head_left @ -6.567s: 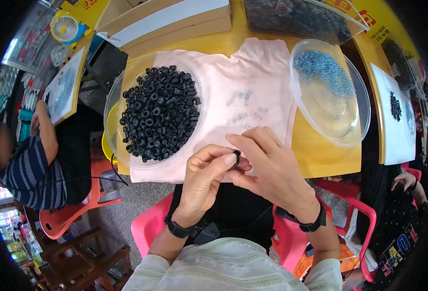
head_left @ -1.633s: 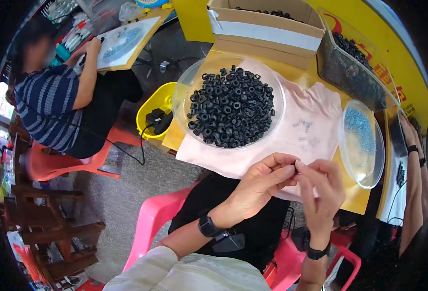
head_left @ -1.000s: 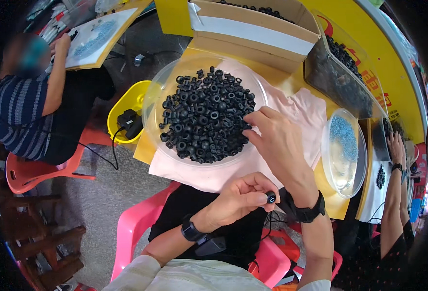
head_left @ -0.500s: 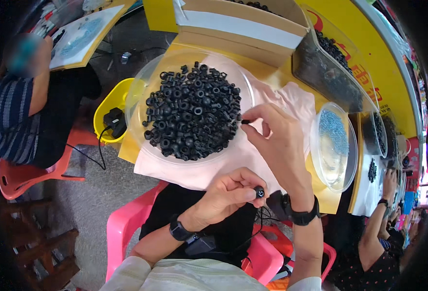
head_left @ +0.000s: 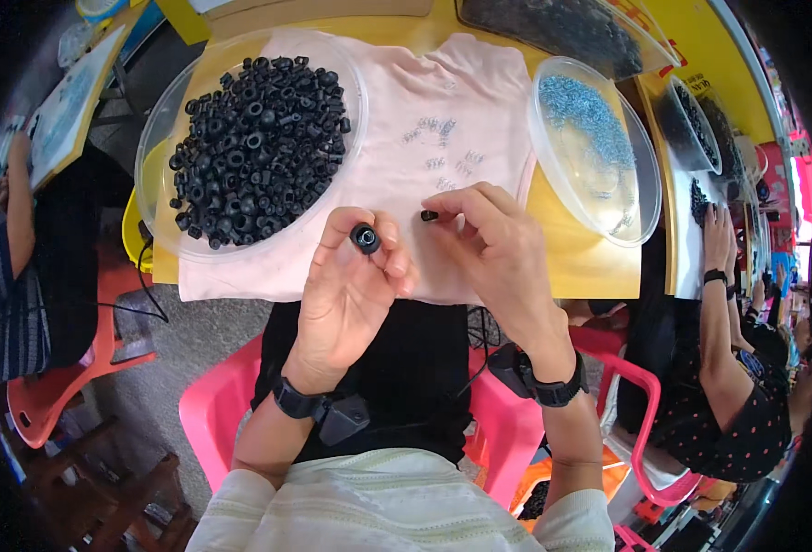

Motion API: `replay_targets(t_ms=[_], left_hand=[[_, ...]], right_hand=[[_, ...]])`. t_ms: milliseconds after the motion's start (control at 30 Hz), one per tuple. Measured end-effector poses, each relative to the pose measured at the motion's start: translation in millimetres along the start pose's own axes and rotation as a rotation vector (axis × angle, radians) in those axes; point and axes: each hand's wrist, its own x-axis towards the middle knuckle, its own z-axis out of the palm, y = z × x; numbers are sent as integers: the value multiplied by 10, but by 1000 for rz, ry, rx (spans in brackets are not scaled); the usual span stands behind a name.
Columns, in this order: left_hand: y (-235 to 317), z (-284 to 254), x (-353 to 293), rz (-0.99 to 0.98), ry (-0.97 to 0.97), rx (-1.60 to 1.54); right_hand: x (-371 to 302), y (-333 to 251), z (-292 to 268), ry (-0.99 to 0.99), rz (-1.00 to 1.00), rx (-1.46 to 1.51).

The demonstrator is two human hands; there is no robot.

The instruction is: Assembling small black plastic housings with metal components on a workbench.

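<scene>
My left hand (head_left: 337, 299), palm turned up, holds a round black plastic piece (head_left: 365, 239) between its fingertips. A silvery ring, like the end of a coil spring, shows in that piece's opening. Just to the right, my right hand (head_left: 503, 258) pinches a smaller black plastic piece (head_left: 430, 216) between thumb and forefinger, apart from the first. Both hands are above the near part of a pink cloth (head_left: 392, 78). Small metal springs (head_left: 438, 129) lie scattered on the cloth beyond my hands. A clear round tub (head_left: 362, 101) at the left holds a heap of black plastic parts (head_left: 254, 138).
A clear tub (head_left: 650, 198) of bluish-silver springs stands at the right on the yellow tabletop (head_left: 599, 281). Behind is a cardboard box (head_left: 323, 13); a clear bin (head_left: 553, 32) of dark parts stands at the back right. Co-workers sit at tables on both sides.
My right hand has come away from the heap of black parts with the small piece, toward my left hand. My left hand has turned palm up. The view has shifted, showing the loose springs.
</scene>
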Motion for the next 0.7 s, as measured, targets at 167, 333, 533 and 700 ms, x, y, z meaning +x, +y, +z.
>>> replay_targets(t_ms=[167, 333, 533, 700], left_hand=[[7, 176, 26, -27, 86, 117], [8, 75, 4, -19, 54, 87], [-14, 65, 3, -9, 24, 75], [-8, 44, -2, -29, 50, 99]], right_hand=[[-25, 19, -54, 7, 65, 57], [-23, 19, -46, 21, 82, 102], [4, -9, 42, 86, 113, 46], [-20, -57, 116, 136, 103, -79]])
